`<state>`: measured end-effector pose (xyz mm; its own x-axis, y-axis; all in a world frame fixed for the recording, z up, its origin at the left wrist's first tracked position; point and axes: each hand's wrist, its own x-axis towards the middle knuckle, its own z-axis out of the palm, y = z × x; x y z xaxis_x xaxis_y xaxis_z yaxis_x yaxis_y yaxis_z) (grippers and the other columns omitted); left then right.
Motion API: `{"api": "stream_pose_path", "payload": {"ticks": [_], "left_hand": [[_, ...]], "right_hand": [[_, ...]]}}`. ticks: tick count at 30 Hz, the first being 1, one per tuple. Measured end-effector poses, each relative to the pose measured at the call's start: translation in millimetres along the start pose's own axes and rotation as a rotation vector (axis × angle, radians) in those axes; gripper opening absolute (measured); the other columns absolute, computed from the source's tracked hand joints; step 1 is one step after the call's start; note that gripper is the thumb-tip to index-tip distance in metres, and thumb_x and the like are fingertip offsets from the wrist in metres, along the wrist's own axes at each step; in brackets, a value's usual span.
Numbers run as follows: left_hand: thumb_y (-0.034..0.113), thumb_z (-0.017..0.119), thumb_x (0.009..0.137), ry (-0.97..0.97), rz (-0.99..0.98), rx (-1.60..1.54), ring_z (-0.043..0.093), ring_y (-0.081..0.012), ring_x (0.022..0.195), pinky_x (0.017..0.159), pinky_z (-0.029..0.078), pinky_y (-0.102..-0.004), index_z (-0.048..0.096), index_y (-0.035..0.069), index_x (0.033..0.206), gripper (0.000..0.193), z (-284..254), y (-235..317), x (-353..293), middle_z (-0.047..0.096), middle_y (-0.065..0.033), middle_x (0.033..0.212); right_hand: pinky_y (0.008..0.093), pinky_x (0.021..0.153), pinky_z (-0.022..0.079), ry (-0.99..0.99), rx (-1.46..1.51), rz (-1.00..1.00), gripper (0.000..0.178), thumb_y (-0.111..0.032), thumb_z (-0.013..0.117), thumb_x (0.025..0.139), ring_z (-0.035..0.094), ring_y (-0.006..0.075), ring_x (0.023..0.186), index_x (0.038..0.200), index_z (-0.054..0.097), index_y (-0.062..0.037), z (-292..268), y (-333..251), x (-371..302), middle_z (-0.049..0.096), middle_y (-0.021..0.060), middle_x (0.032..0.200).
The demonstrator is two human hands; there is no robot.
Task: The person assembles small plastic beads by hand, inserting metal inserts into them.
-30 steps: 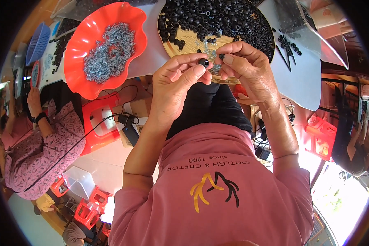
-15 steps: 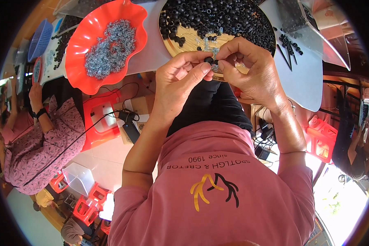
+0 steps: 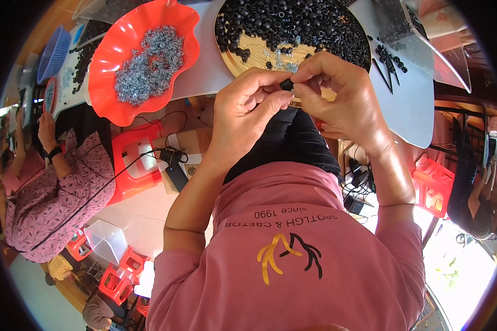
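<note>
Between the fingertips of my left hand (image 3: pixel 249 107) is a small round black part (image 3: pixel 286 85), pinched by thumb and forefinger. My right hand (image 3: pixel 339 96) meets it from the other side with its thumb and forefinger closed at the part; whether a tiny piece sits in that pinch is hidden. Both hands hover over the near rim of a round gold tray (image 3: pixel 254 49). Heaped in the tray are many black round parts (image 3: pixel 292 22), some of them hollow, with a few small clear pieces (image 3: pixel 281 55) near its middle.
Left of the tray, a red wavy-edged bowl (image 3: pixel 102 83) holds small clear bluish pieces (image 3: pixel 149 66). Black sticks and parts (image 3: pixel 389 66) lie on the white table (image 3: pixel 414 110) at right, beside a clear plastic bin (image 3: pixel 425 38). A co-worker (image 3: pixel 61 193) sits at left, near a red stool (image 3: pixel 135 160).
My left hand has shifted slightly right and turned, its fingers curling more around the black part. The right hand's fingers have drawn in closer over it.
</note>
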<state>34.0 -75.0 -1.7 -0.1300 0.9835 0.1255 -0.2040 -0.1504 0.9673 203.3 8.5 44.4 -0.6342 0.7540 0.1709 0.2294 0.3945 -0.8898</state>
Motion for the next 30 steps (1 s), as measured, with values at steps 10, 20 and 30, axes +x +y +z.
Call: {"api": "stream_pose_path", "payload": {"ticks": [10, 20, 30], "left_hand": [[-0.003, 0.078, 0.075, -0.171, 0.682, 0.466, 0.062, -0.0355, 0.114, 0.093, 0.052, -0.0413, 0.071, 0.001, 0.103, 0.029, 1, 15, 20, 0.069, -0.0114, 0.104], [-0.006, 0.074, 0.079, -0.279, 0.647, 0.412, 0.065, -0.032, 0.112, 0.093, 0.056, -0.0377, 0.07, -0.003, 0.109, 0.03, 20, 25, 26, 0.068, -0.0167, 0.111], [-0.005, 0.068, 0.084, -0.203, 0.392, 0.428, 0.062, -0.0267, 0.115, 0.096, 0.05, -0.0341, 0.062, 0.0, 0.125, 0.042, 20, 2, 13, 0.062, -0.0148, 0.128]], "right_hand": [[0.0262, 0.063, 0.058, -0.437, 1.016, 0.491, 0.043, -0.024, 0.08, 0.085, 0.066, 0.0145, 0.072, 0.114, 0.063, 0.0037, -23, 16, -8, 0.068, 0.0094, 0.095], [0.0282, 0.072, 0.052, -0.313, 1.105, 0.442, 0.043, -0.025, 0.076, 0.089, 0.061, 0.0157, 0.083, 0.117, 0.062, 0.0049, -24, 6, -31, 0.066, 0.0097, 0.101], [0.0228, 0.073, 0.049, 0.42, -0.476, 0.002, 0.031, -0.022, 0.066, 0.095, 0.06, 0.0043, 0.085, 0.123, 0.068, -0.0075, -200, 12, 27, 0.07, -0.0011, 0.103]]}}
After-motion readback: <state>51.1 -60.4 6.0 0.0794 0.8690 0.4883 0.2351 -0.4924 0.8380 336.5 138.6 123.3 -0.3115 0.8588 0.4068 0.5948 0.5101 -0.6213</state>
